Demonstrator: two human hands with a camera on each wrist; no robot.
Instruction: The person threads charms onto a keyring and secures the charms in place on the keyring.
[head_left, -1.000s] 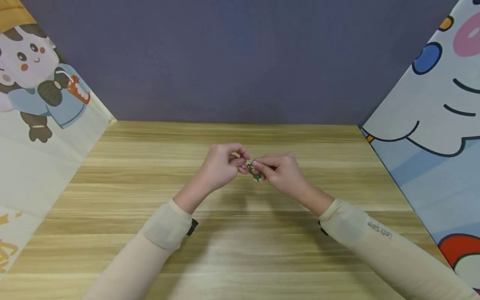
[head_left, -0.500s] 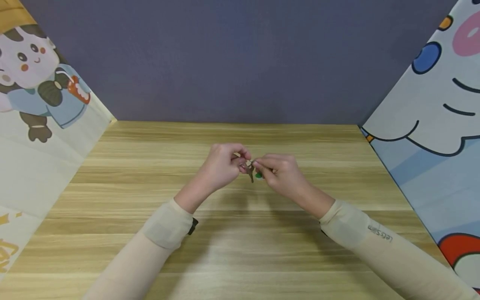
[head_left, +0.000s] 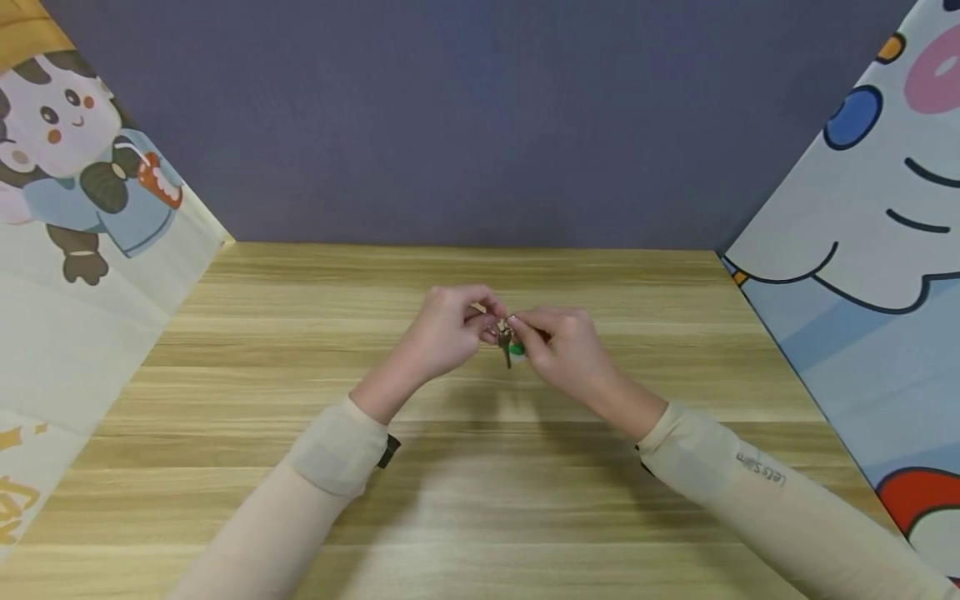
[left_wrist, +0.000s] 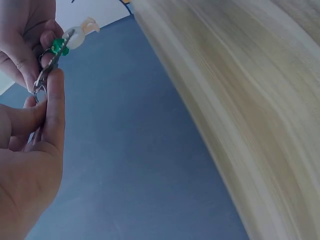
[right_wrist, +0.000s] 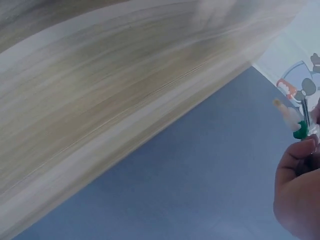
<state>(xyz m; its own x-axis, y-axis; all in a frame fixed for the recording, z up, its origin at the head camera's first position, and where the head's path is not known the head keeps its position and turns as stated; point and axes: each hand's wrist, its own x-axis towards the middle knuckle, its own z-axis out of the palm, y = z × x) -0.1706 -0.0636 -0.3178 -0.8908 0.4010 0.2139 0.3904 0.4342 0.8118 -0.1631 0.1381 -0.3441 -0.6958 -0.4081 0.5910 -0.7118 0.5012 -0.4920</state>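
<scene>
Both hands meet above the middle of the table, working on a small metal key ring [left_wrist: 37,92]. My left hand [head_left: 450,335] pinches the ring's near side between thumb and fingers, hiding part of the metal there. Opposite it, my right hand [head_left: 564,343] grips the ring with thumb and forefinger. A key [head_left: 506,352] hangs down between the hands in the head view. Beside it dangles a charm with a green bead [left_wrist: 58,47], a white rounded part [left_wrist: 76,38] and a pale peach tip. In the right wrist view the charm's green bead [right_wrist: 300,130] shows above the right thumb.
The wooden tabletop [head_left: 480,500] runs back to a dark blue-grey wall [head_left: 480,125]. Cartoon-printed panels stand at the left [head_left: 82,333] and right [head_left: 840,333] sides. Dark straps show at the cuffs of both sleeves.
The key has swung from lying slanted beside the green bead to hanging nearly straight down, apart from it. Both hands have stayed nearly in place, with slight finger movement.
</scene>
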